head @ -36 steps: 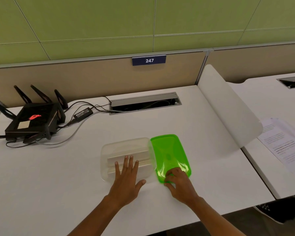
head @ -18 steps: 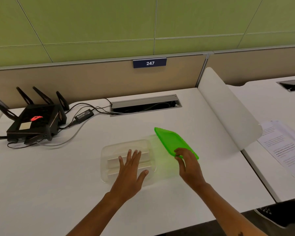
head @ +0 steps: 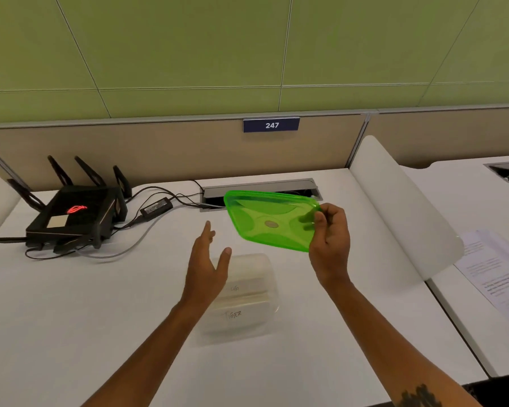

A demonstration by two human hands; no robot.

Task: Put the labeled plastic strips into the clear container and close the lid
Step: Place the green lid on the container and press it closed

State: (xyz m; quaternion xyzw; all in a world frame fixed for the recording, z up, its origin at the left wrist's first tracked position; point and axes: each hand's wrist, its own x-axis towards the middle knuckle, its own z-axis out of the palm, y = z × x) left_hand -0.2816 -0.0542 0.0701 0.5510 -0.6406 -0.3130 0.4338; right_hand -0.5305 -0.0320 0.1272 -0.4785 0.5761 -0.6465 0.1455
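A clear plastic container (head: 266,324) sits on the white desk near the front edge, without its lid. Inside it lie pale labeled strips (head: 247,314); one reads "TIGER". My right hand (head: 329,245) grips the right edge of the bright green lid (head: 266,223) and holds it tilted in the air above and behind the container. My left hand (head: 207,268) hovers open over the container's left side, fingers spread, holding nothing.
A black router (head: 74,214) with antennas and cables stands at the back left. A cable slot (head: 260,190) is set in the desk behind the lid. A white divider (head: 406,207) rises on the right, with papers (head: 497,265) on the neighbouring desk.
My right hand picked the green lid up off the desk and raised it, turning it over in the air. My left hand lifted off the container.
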